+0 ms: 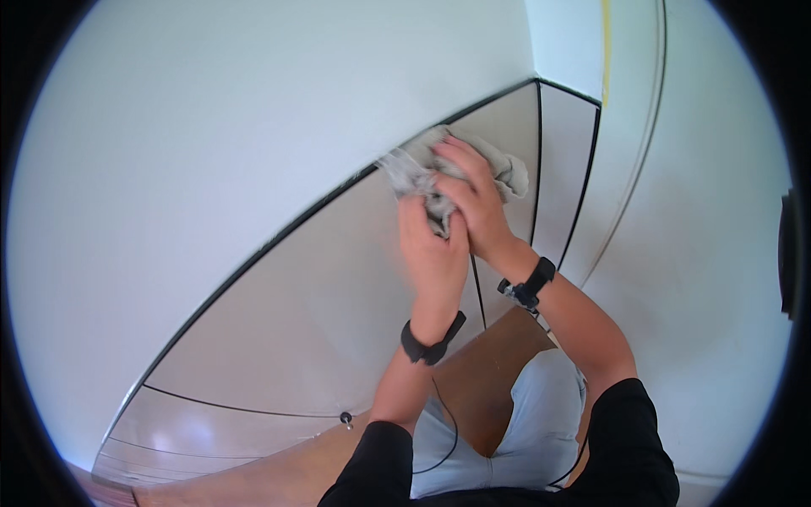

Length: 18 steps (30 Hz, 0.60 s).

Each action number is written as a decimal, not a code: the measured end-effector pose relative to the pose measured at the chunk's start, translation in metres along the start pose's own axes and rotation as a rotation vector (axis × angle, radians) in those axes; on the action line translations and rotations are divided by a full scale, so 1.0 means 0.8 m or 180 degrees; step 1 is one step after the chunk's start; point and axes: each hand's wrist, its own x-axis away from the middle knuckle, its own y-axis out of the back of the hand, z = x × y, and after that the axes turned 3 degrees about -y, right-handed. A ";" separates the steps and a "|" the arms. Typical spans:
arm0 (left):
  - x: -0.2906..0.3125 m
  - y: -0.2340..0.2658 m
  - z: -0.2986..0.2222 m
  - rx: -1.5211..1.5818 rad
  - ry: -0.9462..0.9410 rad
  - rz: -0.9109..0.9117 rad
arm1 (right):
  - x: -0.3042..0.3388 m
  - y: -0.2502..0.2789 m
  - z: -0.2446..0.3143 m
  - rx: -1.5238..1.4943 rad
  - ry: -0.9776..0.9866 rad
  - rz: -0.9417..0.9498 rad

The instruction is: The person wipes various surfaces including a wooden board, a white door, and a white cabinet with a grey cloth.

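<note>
Mid-wipe, by the look of it: left hand and right hand clamped together on the grey cloth, bunched against the beige panel near its top edge.

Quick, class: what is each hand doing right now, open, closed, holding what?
Left hand: closed on the grey cloth.
Right hand: closed on the same grey cloth.

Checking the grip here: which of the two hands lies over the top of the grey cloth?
The right hand: its fingers drape over the grey cloth at the wall, while the left hand grips it from below.
</note>
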 end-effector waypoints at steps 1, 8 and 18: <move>0.001 -0.017 0.005 -0.0079 0.0027 0.0187 | 0.010 0.001 -0.019 -0.0030 -0.0012 -0.0023; 0.025 -0.048 0.005 -0.0236 -0.0179 0.0104 | 0.051 -0.003 -0.072 -0.0307 0.0432 -0.0439; 0.123 -0.025 0.025 -0.0354 0.0598 0.1100 | 0.193 -0.009 -0.038 -0.0106 -0.0437 0.0017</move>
